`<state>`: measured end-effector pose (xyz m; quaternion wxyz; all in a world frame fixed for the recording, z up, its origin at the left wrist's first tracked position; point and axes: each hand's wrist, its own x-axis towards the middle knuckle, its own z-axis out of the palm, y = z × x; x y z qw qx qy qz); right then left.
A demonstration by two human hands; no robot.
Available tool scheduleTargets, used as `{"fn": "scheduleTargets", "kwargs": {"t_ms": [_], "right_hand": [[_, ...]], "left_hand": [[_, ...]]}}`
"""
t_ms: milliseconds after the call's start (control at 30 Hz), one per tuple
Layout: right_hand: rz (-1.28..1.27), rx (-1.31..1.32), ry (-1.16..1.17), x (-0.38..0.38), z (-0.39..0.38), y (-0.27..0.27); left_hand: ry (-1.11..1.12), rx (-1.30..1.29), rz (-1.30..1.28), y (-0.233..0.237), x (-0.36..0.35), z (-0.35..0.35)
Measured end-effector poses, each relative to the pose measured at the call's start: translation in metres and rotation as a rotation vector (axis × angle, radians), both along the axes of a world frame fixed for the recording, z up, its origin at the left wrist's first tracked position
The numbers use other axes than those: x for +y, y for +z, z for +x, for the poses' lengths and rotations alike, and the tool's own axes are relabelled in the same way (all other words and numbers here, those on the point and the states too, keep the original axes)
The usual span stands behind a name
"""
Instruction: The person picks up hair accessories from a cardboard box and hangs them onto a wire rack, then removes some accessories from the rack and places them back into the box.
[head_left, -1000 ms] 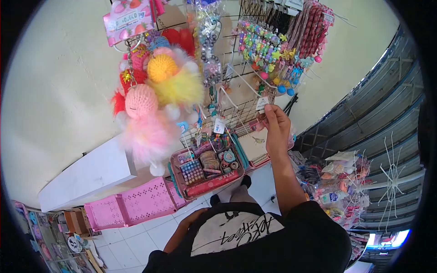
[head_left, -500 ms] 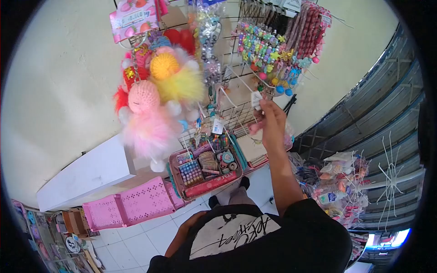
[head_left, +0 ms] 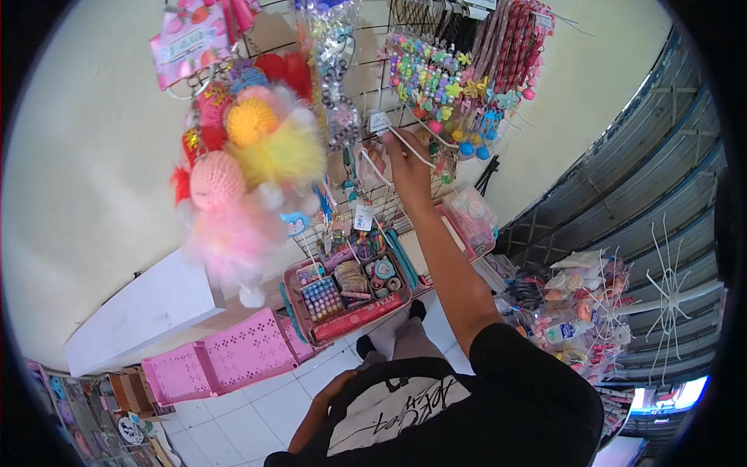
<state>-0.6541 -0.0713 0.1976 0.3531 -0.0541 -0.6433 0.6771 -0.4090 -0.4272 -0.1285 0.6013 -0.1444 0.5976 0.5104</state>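
My right hand (head_left: 408, 159) is raised to the wire grid rack, its thumb and fingertips pinched at a small white tag (head_left: 379, 122). Whatever hangs from this tag is mostly hidden behind the hand. White hook rods (head_left: 412, 146) stick out from the grid around it. Another white price tag (head_left: 362, 217) hangs lower, below and left of the hand. My left hand (head_left: 338, 385) is low by my waist, beside the black shirt, with its fingers mostly out of sight.
Fluffy doll keychains (head_left: 233, 210) hang at left, bead strands (head_left: 338, 86) and beaded hair ties (head_left: 428, 74) higher up. Below are a sectioned basket (head_left: 346, 300) of small goods and a pink plastic rack (head_left: 233, 354). Bagged goods (head_left: 580, 303) hang by the metal shutter (head_left: 622, 179).
My right hand has moved left and slightly up along the grid with the white tag. The view has shifted a little, and the left hand stays by the waist.
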Motion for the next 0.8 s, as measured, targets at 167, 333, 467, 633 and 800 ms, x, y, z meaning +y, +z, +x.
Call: {"fn": "scheduleTargets", "kwargs": {"t_ms": [167,333,467,633,800], "right_hand": [[0.374,-0.171,-0.069,-0.013,0.077,-0.064],[1.167,-0.556,0.684,-0.004,0.211,-0.175],[1.134,-0.935,0.833,0.005,0.313,-0.182],[1.038,-1.012,0.369,0.022,0.429,-0.126],[0.783,-0.877,0.633,0.048,0.562,-0.051]], "left_hand": [[-0.036,-0.067,0.205,-0.102,-0.012,0.021],[-0.144,-0.179,0.178,-0.100,0.008,0.000],[-0.579,0.167,0.081,0.001,0.073,-0.028],[-1.306,0.556,0.482,-0.097,0.166,-0.033],[-1.522,0.467,0.644,0.052,0.317,0.097]]}}
